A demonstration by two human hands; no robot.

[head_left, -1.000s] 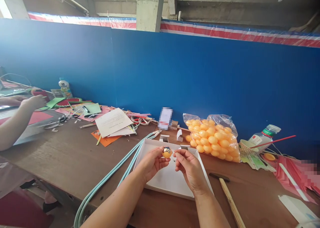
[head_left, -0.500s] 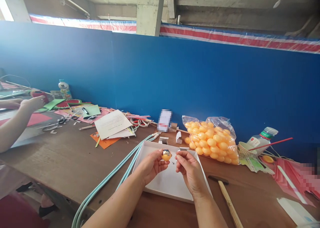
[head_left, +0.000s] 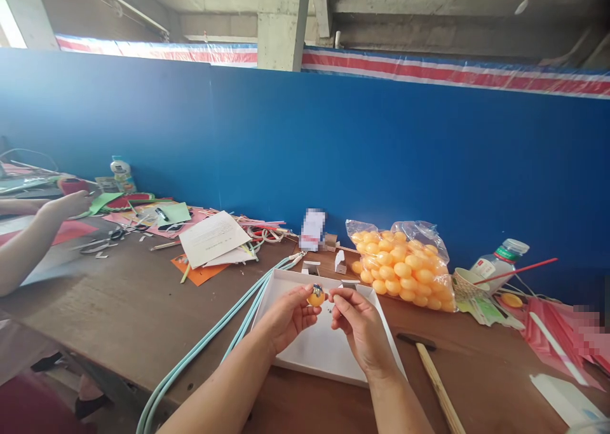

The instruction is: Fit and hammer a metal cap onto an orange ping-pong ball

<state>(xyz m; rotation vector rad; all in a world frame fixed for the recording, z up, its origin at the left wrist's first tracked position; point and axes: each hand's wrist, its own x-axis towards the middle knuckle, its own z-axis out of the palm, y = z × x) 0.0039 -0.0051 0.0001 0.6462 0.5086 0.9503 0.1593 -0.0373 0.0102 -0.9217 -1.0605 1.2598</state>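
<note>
My left hand [head_left: 296, 308] grips an orange ball [head_left: 316, 298] between thumb and fingers. The ball's upper side has a shiny silver patch with dark parts. Close beside it on the right, my right hand [head_left: 353, 313] has thumb and forefinger pinched together; whatever they hold is too small to make out. Both hands are above a shallow white box lid [head_left: 324, 365]. A few tiny dark bits [head_left: 329, 311] lie in the lid between the hands.
Behind the lid on the right stands a clear bag of orange balls [head_left: 403, 270]. A hammer [head_left: 436, 377] lies right of the lid, pale blue cords [head_left: 214, 325] left of it. Papers [head_left: 214, 238] and scraps lie further left, near another person's arm [head_left: 35, 240].
My right hand has moved slightly left, closer to the ball. Less of the ball's silver patch shows now, and more orange. The other person's hand has shifted a little.
</note>
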